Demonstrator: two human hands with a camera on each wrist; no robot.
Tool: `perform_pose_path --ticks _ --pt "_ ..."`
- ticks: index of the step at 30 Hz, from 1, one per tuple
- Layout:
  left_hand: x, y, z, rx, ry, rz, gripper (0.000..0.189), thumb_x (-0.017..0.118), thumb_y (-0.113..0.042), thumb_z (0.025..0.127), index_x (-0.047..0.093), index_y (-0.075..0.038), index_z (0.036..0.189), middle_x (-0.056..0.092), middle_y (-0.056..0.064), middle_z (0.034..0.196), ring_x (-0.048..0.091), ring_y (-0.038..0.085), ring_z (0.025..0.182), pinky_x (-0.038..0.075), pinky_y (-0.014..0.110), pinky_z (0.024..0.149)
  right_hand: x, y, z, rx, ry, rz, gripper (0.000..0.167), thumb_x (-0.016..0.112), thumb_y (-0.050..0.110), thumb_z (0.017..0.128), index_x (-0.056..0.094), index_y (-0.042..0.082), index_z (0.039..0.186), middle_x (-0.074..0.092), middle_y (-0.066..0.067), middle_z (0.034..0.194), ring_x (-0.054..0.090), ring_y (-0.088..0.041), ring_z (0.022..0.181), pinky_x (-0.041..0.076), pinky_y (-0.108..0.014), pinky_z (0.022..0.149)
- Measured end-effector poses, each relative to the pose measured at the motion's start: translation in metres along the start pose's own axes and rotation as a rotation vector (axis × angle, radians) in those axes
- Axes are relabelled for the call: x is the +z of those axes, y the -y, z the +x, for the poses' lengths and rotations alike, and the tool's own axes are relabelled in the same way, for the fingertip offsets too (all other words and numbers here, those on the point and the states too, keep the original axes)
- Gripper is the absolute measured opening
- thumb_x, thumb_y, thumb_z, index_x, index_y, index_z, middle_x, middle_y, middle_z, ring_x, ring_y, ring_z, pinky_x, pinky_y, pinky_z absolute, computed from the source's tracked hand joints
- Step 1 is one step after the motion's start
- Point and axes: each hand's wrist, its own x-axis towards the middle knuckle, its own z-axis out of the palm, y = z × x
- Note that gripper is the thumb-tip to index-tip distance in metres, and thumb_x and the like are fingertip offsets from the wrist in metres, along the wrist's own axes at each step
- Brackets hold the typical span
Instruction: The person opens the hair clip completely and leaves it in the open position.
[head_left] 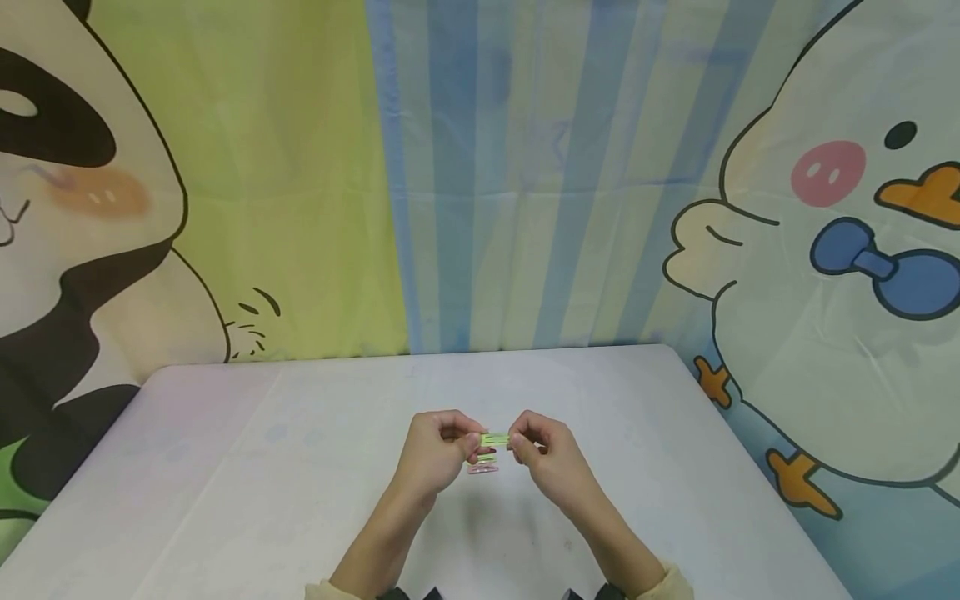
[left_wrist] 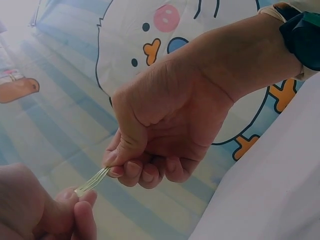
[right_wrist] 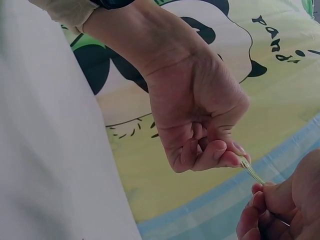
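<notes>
A light green hair clip [head_left: 495,439] is stretched level between my two hands, just above the table. My left hand [head_left: 437,450] pinches one end between thumb and forefinger. The opposite end is pinched by my right hand [head_left: 551,458] in the same way. Thin parallel strips of the clip [left_wrist: 92,181] show between the fingertips in the left wrist view; the ends are covered by the fingers. Just below the held clip in the head view, another green clip [head_left: 487,458] and a pink clip [head_left: 483,469] lie on the table, partly hidden by my left fingers.
The white table [head_left: 247,483] reaches back to a printed curtain. The curtain [head_left: 517,167] shows blue stripes, a panda at the left and a white chick at the right. Dark bands [left_wrist: 302,40] sit at both wrists.
</notes>
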Motion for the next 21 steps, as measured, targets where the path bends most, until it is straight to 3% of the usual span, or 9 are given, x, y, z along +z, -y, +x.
perform_pose_path --ticks 21 --pt "-0.0011 -0.0016 -0.0012 -0.015 0.022 -0.006 0.008 0.061 0.006 0.085 0.069 0.004 0.083 0.063 0.006 0.072 0.057 0.012 0.060 0.042 0.022 0.053 0.0001 -0.0002 0.0006 -0.002 0.028 0.047 0.011 0.055 -0.001 0.092 0.058 -0.001 0.082 0.050 -0.006 0.072 0.050 -0.016 0.071 0.043 -0.026 0.063"
